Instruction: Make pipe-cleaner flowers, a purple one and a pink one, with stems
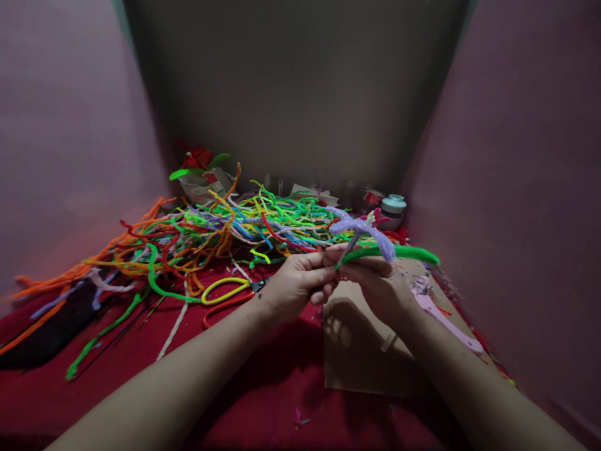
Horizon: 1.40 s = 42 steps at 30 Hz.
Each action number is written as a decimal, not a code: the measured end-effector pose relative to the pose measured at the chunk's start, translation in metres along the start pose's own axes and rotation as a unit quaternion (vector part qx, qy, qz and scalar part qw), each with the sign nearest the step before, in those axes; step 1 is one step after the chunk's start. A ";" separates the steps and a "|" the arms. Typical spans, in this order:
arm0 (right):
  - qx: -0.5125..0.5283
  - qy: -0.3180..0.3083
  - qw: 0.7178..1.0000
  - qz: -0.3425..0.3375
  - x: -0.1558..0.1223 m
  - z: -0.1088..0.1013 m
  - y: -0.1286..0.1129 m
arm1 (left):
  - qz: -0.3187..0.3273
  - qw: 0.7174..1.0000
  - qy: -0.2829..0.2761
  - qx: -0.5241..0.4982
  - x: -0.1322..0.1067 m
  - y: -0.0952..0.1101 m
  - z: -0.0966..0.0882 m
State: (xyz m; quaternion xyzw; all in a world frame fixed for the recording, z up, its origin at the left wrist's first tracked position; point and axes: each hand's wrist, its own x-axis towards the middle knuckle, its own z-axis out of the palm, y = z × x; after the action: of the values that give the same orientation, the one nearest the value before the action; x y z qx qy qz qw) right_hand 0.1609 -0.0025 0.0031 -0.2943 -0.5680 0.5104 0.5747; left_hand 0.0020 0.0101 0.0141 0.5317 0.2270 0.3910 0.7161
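Observation:
A pipe-cleaner flower [360, 227] with lavender petals and a pale centre is held up between my two hands. From its stem a long green pipe-cleaner leaf [413, 252] reaches out to the right. My right hand [382, 285] is closed around the lower stem, below the petals. The fingertips of my left hand [300, 282] pinch together at the stem's base, against the right fingers. What exactly lies between the left fingertips is mostly hidden. Just left of that hand, scissors [226, 290] with yellow and red handles rest on the red cloth, partly covered by my forearm.
A big tangled heap of coloured pipe cleaners [253, 219] spreads across the back. Brown cardboard [347, 369] lies under my hands, and a pink curved tool [446, 322] rests at right. Behind are a jar with a light-blue lid [393, 203] and a red flower [196, 156].

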 end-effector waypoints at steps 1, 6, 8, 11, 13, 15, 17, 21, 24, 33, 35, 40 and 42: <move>-0.012 -0.008 1.000 0.004 0.000 -0.002 -0.001 | -0.018 0.999 -0.017 -0.024 0.000 0.000 -0.001; -0.035 -0.054 0.997 0.034 0.000 -0.006 -0.005 | -0.079 0.986 -0.112 -0.096 -0.002 0.003 -0.005; -0.034 -0.035 0.999 0.020 0.001 -0.004 -0.003 | -0.080 0.988 -0.103 -0.078 -0.002 0.005 -0.005; -0.023 0.007 1.000 0.008 0.002 0.001 -0.002 | -0.030 0.998 -0.032 0.047 -0.002 0.008 -0.001; -0.025 0.039 0.999 0.005 0.002 0.005 -0.002 | 0.030 0.985 0.035 0.165 -0.002 0.007 0.002; -0.045 0.071 0.996 0.005 0.000 0.008 -0.002 | 0.090 0.955 0.103 0.264 -0.001 0.002 0.004; -0.070 0.087 0.994 0.007 -0.002 0.011 -0.003 | 0.128 0.926 0.146 0.323 -0.001 -0.005 0.004; -0.102 0.089 0.991 -0.012 -0.005 0.016 -0.009 | 0.109 0.936 0.153 0.299 0.001 -0.012 0.003; -0.133 0.093 0.986 -0.032 -0.005 0.020 -0.017 | 0.105 0.944 0.152 0.275 0.001 -0.010 0.004; -0.169 0.089 0.980 -0.050 -0.006 0.017 -0.019 | 0.118 0.932 0.147 0.309 0.000 -0.013 0.002; -0.158 0.101 0.981 -0.047 -0.006 0.018 -0.015 | 0.121 0.931 0.147 0.312 0.000 -0.013 0.002; -0.149 0.108 0.982 -0.048 -0.005 0.021 -0.015 | 0.130 0.935 0.131 0.303 -0.001 -0.011 0.004; -0.157 0.105 0.981 -0.048 -0.005 0.022 -0.017 | 0.133 0.933 0.131 0.307 -0.001 -0.012 0.004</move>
State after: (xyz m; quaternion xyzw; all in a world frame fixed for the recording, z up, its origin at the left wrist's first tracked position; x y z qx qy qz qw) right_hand 0.1454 -0.0173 0.0209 -0.4050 -0.5911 0.3529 0.6017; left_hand 0.0086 0.0053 0.0044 0.6950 0.3550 0.4600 0.4236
